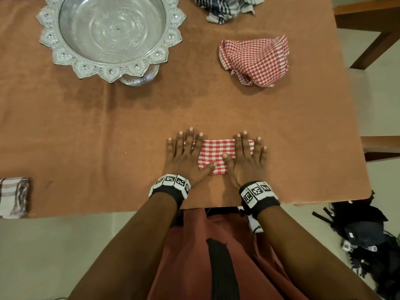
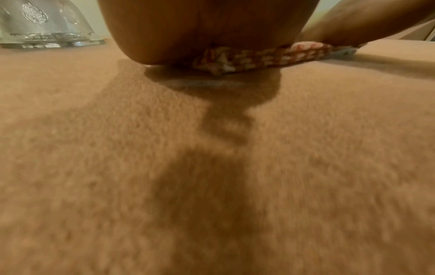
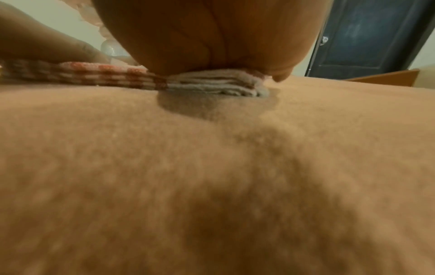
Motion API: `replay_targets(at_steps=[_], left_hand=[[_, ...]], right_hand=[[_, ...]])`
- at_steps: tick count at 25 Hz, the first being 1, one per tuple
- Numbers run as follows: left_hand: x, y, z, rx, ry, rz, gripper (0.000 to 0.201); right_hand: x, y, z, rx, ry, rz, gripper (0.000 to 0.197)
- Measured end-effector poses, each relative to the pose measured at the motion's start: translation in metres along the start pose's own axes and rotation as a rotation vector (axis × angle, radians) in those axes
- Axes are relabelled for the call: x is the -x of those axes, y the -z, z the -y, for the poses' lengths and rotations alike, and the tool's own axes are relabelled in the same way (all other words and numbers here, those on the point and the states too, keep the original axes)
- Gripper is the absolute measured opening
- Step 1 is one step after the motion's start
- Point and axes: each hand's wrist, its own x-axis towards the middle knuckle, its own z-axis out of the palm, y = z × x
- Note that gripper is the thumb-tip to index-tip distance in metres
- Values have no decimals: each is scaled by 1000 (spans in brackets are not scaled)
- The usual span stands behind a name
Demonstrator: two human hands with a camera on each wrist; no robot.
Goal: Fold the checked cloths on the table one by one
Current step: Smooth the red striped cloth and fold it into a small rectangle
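A small folded red-and-white checked cloth lies flat near the table's front edge. My left hand presses its left end with fingers straight and spread. My right hand lies flat on its right end the same way. Both thumbs rest on the cloth's middle. In the left wrist view the palm sits on the cloth's edge. The right wrist view has several stacked layers of the fold under the palm. A second red checked cloth lies crumpled at the back right. A dark blue striped cloth is bunched at the far edge.
A large ornate silver pedestal bowl stands at the back left. A folded grey checked cloth sits at the table's front left corner. A brown covering covers the table. A wooden chair stands to the right, with dark bags on the floor.
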Motion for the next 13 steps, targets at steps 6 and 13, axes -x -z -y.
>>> replay_targets(at_steps=[6, 13], left_hand=[[8, 11, 9, 282, 291, -73, 81], [16, 14, -14, 393, 336, -167, 62]], right_hand=[[-11, 33, -10, -430, -192, -122, 76], [-24, 36, -16, -741, -338, 1, 33]])
